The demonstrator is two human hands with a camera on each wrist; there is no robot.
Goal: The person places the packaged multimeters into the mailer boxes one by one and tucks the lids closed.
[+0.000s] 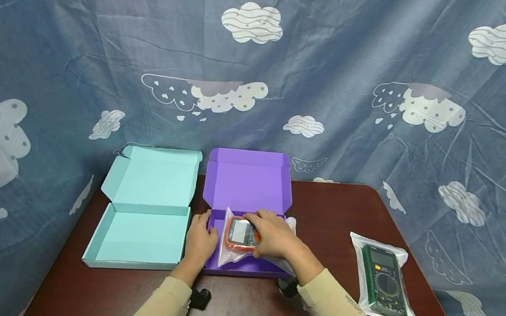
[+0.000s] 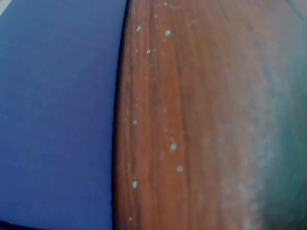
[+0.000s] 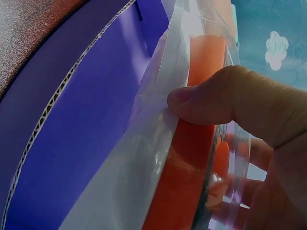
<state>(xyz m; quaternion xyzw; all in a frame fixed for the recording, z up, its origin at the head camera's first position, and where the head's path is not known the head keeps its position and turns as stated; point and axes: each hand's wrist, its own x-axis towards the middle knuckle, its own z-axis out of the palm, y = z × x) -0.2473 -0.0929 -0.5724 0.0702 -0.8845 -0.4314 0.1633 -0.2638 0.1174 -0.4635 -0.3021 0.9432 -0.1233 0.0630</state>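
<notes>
An orange multimeter (image 1: 242,233) in a clear plastic bag is over the purple box (image 1: 250,179), whose lid stands up at the back. My right hand (image 1: 273,235) grips it from the right. In the right wrist view the thumb (image 3: 206,103) presses the bagged meter's orange side, with fingers round the other side. My left hand (image 1: 200,242) holds the box's left wall, its thumb on the inner side. The left wrist view shows only the purple box's outer wall (image 2: 57,115) and the table, not the hand. Whether the meter touches the box floor is hidden.
A light-teal box (image 1: 142,237) with its lid raised stands left of the purple one. At the right of the brown table (image 1: 324,206) lies a green multimeter (image 1: 385,282) in a clear bag. A blue cloud-patterned curtain (image 1: 265,73) hangs behind the table.
</notes>
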